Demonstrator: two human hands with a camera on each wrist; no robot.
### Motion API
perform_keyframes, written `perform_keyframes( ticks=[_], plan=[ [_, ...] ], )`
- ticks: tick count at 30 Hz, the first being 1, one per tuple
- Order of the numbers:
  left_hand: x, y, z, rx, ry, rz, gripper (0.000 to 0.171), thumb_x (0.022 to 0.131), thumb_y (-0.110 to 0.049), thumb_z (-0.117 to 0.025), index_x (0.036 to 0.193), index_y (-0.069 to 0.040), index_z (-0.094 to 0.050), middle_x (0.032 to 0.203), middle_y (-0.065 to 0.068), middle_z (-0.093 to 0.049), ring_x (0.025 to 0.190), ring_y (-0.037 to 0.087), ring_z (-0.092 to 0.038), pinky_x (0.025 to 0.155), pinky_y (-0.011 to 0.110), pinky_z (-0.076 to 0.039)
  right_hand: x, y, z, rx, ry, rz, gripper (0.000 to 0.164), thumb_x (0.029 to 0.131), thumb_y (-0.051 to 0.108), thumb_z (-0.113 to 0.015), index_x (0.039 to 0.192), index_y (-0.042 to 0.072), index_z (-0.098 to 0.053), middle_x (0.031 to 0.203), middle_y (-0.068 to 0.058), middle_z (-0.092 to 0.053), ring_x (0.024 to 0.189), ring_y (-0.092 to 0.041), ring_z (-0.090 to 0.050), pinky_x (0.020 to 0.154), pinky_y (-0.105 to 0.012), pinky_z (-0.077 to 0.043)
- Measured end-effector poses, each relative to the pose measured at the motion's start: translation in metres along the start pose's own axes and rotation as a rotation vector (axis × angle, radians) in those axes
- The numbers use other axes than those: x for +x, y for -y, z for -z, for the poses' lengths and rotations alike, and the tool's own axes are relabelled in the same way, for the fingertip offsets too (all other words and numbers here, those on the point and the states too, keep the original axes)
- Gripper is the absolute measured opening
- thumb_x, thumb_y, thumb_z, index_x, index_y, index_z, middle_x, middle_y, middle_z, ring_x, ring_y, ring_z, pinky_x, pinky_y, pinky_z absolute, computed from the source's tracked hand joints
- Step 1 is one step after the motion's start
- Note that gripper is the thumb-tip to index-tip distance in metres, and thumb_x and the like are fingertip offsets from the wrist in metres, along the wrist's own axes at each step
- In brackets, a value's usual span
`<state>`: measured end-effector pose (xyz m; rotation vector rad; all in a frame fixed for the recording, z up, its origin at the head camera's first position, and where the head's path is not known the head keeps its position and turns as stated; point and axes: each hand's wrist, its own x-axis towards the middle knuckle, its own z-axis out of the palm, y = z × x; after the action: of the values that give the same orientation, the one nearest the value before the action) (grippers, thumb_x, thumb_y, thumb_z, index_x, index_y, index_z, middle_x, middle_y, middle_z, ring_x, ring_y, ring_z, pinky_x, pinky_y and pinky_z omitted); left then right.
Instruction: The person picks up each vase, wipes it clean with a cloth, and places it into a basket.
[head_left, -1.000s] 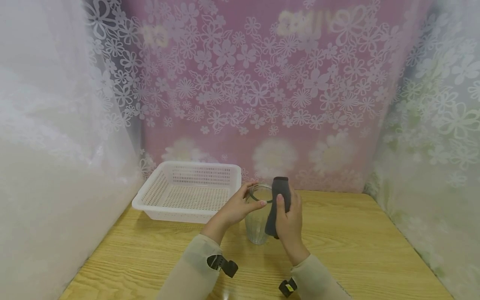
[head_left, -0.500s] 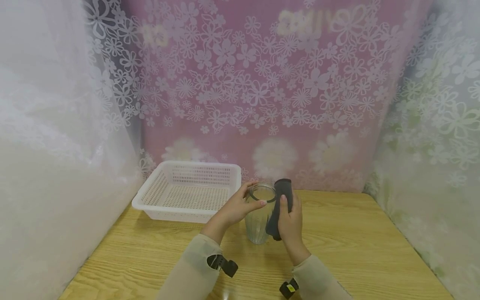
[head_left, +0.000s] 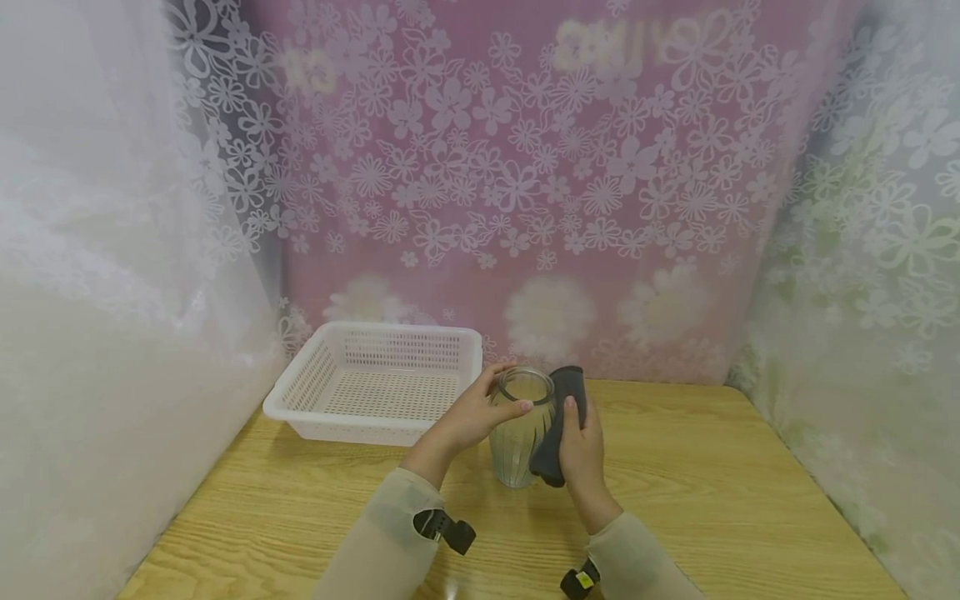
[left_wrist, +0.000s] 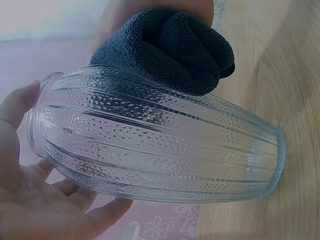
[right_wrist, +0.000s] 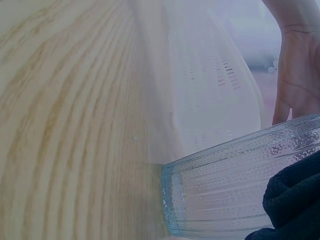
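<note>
A clear ribbed glass vase stands upright on the table, its textured side filling much of the left wrist view. My left hand grips it near the neck, thumb at the rim and fingers around the far side. In my right hand is a folded dark grey towel, which lies against the vase's right side. The thumb presses on the towel's near face, and most of the other fingers are hidden behind it. In the right wrist view, the towel covers part of the glass.
A white slotted plastic basket sits to the left of the vase, close behind the left hand. The wood-grain table extends to the right. Flower-patterned sheets hang behind it and along both sides.
My right hand and the towel have shifted slightly down and to the right, uncovering the vase's rim and more of its side. The left hand and the vase stay in place.
</note>
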<state>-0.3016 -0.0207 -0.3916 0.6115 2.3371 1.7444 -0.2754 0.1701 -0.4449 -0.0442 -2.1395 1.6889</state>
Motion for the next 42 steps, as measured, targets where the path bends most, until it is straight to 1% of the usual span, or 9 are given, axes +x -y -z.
perform_keyframes(
  ticks=[4, 9, 16, 21, 26, 30, 32, 37, 42],
  plan=[
    [0.0, 0.0, 0.0, -0.004, 0.002, -0.003, 0.072, 0.088, -0.052, -0.074, 0.149, -0.042, -0.037, 0.162, 0.0, -0.029, 0.149, 0.03, -0.025, 0.112, 0.064, -0.029, 0.0, -0.005, 0.0, 0.018, 0.012, -0.041, 0.059, 0.108, 0.048, -0.033, 0.153, 0.01, -0.035, 0.133, -0.019, -0.052, 0.112, -0.031, -0.055, 0.092, -0.044, -0.047],
    [-0.001, 0.0, 0.0, -0.006, 0.006, 0.006, 0.073, 0.087, -0.053, -0.075, 0.149, -0.043, -0.037, 0.163, -0.001, -0.027, 0.15, 0.03, -0.024, 0.113, 0.063, -0.028, 0.0, -0.009, 0.0, 0.026, 0.043, -0.089, 0.067, 0.108, 0.051, -0.031, 0.157, 0.006, -0.027, 0.149, -0.024, -0.041, 0.132, -0.04, -0.044, 0.107, -0.055, -0.037],
    [0.0, 0.0, 0.0, -0.004, 0.001, 0.011, 0.074, 0.086, -0.054, -0.075, 0.149, -0.044, -0.037, 0.162, -0.002, -0.028, 0.149, 0.03, -0.025, 0.112, 0.062, -0.029, -0.003, -0.014, -0.001, 0.052, 0.08, -0.172, 0.065, 0.108, 0.05, -0.028, 0.154, 0.004, -0.03, 0.141, -0.025, -0.047, 0.128, -0.04, -0.047, 0.108, -0.055, -0.037],
    [-0.001, -0.001, 0.0, -0.001, 0.002, 0.012, 0.075, 0.086, -0.054, -0.074, 0.149, -0.044, -0.036, 0.162, -0.002, -0.028, 0.149, 0.03, -0.026, 0.112, 0.063, -0.029, -0.004, -0.019, -0.001, 0.036, 0.109, -0.222, 0.069, 0.108, 0.053, -0.026, 0.158, 0.005, -0.022, 0.143, -0.025, -0.047, 0.128, -0.039, -0.049, 0.107, -0.053, -0.04],
    [-0.001, -0.001, 0.0, 0.005, 0.001, 0.021, 0.074, 0.086, -0.055, -0.075, 0.149, -0.045, -0.036, 0.162, -0.004, -0.028, 0.149, 0.029, -0.026, 0.112, 0.062, -0.029, -0.004, -0.022, 0.0, 0.026, 0.124, -0.259, 0.067, 0.107, 0.054, -0.025, 0.156, 0.008, -0.027, 0.133, -0.022, -0.054, 0.112, -0.031, -0.059, 0.091, -0.039, -0.05],
    [-0.001, -0.001, 0.0, 0.005, 0.0, 0.016, 0.074, 0.086, -0.054, -0.075, 0.149, -0.045, -0.036, 0.162, -0.003, -0.028, 0.149, 0.029, -0.026, 0.112, 0.063, -0.03, -0.003, -0.024, 0.001, 0.053, 0.135, -0.291, 0.065, 0.107, 0.053, -0.026, 0.154, 0.008, -0.032, 0.13, -0.021, -0.055, 0.105, -0.026, -0.061, 0.082, -0.031, -0.05],
    [-0.001, -0.002, 0.0, 0.004, 0.001, 0.01, 0.074, 0.086, -0.054, -0.074, 0.149, -0.044, -0.036, 0.162, -0.003, -0.028, 0.149, 0.03, -0.026, 0.111, 0.064, -0.03, -0.003, -0.025, 0.0, 0.069, 0.144, -0.312, 0.066, 0.107, 0.053, -0.026, 0.154, 0.008, -0.03, 0.131, -0.022, -0.054, 0.106, -0.026, -0.06, 0.083, -0.032, -0.05],
    [-0.001, -0.001, 0.0, 0.004, 0.006, 0.007, 0.075, 0.086, -0.054, -0.075, 0.15, -0.043, -0.036, 0.162, -0.002, -0.028, 0.149, 0.031, -0.025, 0.111, 0.064, -0.03, -0.001, -0.029, -0.001, 0.076, 0.172, -0.346, 0.07, 0.107, 0.054, -0.025, 0.158, 0.006, -0.021, 0.141, -0.024, -0.048, 0.12, -0.033, -0.053, 0.096, -0.042, -0.046],
    [-0.001, -0.001, 0.0, -0.002, 0.009, 0.011, 0.077, 0.086, -0.055, -0.075, 0.15, -0.043, -0.035, 0.162, -0.002, -0.028, 0.149, 0.031, -0.025, 0.112, 0.063, -0.029, -0.002, -0.033, -0.001, 0.119, 0.204, -0.362, 0.07, 0.108, 0.052, -0.025, 0.158, 0.004, -0.021, 0.145, -0.024, -0.045, 0.128, -0.037, -0.048, 0.108, -0.051, -0.038]
  ],
)
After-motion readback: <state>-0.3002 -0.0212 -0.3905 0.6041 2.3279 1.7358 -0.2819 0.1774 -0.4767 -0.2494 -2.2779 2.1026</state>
